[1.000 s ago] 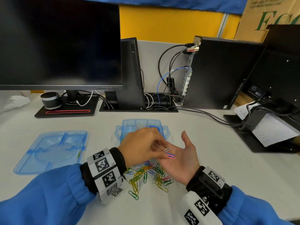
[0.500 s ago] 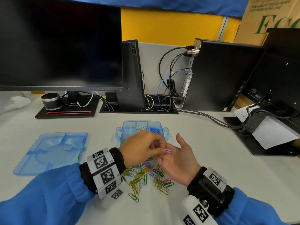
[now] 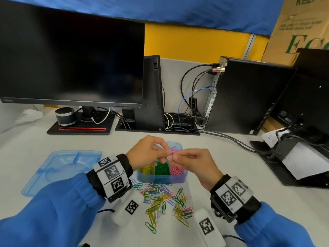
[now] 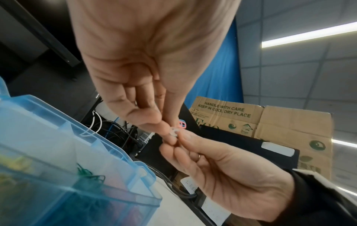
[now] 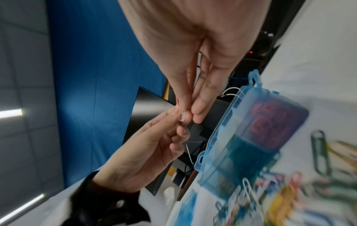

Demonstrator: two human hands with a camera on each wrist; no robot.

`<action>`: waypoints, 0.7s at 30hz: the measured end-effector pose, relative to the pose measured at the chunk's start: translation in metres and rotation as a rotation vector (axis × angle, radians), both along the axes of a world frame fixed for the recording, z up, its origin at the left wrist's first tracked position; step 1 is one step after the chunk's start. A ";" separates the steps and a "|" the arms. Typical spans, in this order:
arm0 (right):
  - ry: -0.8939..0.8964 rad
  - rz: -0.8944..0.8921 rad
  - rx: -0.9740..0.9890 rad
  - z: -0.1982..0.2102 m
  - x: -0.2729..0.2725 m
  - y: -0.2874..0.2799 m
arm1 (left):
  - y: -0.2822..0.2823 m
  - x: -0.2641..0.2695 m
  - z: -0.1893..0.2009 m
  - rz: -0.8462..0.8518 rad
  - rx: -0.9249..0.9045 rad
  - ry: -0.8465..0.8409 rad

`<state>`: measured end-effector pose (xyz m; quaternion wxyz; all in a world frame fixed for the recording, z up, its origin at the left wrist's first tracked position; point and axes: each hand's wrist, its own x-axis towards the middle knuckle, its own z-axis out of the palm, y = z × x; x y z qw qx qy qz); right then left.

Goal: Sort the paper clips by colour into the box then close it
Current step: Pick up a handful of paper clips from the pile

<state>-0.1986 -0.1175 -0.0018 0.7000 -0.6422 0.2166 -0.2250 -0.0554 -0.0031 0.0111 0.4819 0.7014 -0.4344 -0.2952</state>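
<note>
Both hands hover over the open blue box (image 3: 161,179), whose near compartments hold yellow, green and pink clips. A white paper clip (image 3: 173,156) hangs between the hands. My right hand (image 3: 177,157) pinches one end with thumb and forefinger, and my left hand (image 3: 162,155) pinches the other. The left hand also holds a pink and a blue clip (image 3: 173,150) between its fingers. The left wrist view shows the white clip (image 4: 174,132) at the left fingertips, with the pink and blue clip (image 4: 182,124) behind. In the right wrist view the white clip (image 5: 182,117) sits between both hands' fingertips.
A loose pile of mixed clips (image 3: 163,202) lies on the desk in front of the box. The box's blue lid (image 3: 60,168) lies to the left. A monitor (image 3: 71,56), a computer tower (image 3: 247,97), cables and a paper stand (image 3: 302,157) line the back and right.
The right palm lay open and upward with clips on it; it has turned and now pinches the white clip. Both hands have moved forward over the box.
</note>
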 end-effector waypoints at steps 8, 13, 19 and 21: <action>0.212 -0.009 -0.250 0.007 0.061 -0.031 | 0.008 0.034 0.009 0.181 0.065 -0.038; 0.255 0.058 -0.344 0.012 0.066 -0.033 | 0.008 0.037 0.005 0.150 0.103 -0.046; 0.211 0.172 -0.409 0.022 0.049 -0.026 | 0.004 0.028 0.000 0.104 0.099 -0.054; 0.205 0.115 -0.431 0.025 0.045 -0.031 | 0.003 0.024 -0.001 0.109 0.092 -0.056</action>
